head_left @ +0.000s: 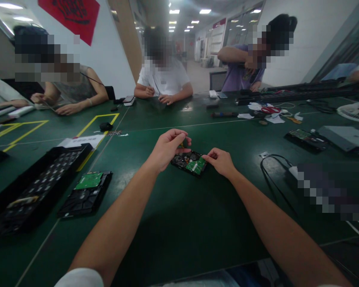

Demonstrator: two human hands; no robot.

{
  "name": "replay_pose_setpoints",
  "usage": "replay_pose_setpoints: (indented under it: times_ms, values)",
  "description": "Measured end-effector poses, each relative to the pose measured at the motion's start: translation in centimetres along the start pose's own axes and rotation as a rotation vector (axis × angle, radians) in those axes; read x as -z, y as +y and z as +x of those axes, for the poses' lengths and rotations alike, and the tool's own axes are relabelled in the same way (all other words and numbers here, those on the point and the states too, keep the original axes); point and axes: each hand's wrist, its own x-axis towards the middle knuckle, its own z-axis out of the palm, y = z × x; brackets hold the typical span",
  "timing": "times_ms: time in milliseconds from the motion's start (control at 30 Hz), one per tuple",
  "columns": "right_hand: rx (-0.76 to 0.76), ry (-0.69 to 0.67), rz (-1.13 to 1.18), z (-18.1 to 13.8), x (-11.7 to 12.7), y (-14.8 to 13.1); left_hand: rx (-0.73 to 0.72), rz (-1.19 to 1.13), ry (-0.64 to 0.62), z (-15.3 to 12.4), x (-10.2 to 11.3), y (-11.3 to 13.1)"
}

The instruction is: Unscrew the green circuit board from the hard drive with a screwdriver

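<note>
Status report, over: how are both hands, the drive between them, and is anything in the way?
Left hand over the drive, grip unclear. Right hand touching drive's edge. Drive's green board faces up. Left hand hides part of it.

Holding the right end of the drive (194, 164) with the right hand (223, 161), curling the left hand (169, 149) over its far-left side. On the table (173, 231), see another drive (83, 195) and a tray (62, 178) left of the drive, a grey box (345, 137) right of it; beyond, a person (163, 77).
</note>
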Motion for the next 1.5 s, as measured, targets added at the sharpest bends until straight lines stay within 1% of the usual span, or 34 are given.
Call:
replay_pose_setpoints:
  times_ms: [133, 467, 1133, 1500]
  values:
    - [0.001, -0.002, -0.008, 0.02, -0.07, 0.11, -0.041, 0.012, 0.022, 0.01, -0.05, -0.06]
    - [0.008, 0.009, -0.012, 0.1, -0.19, 0.14, -0.052, -0.01, 0.059, 0.03, -0.35, -0.33]
    - [0.002, 0.004, -0.007, 0.02, -0.14, 0.09, -0.022, 0.006, 0.046, -0.03, -0.32, -0.28]
    - [0.009, 0.015, -0.003, -0.01, -0.3, 0.25, -0.043, 0.04, -0.008, -0.1, -0.42, -0.3]
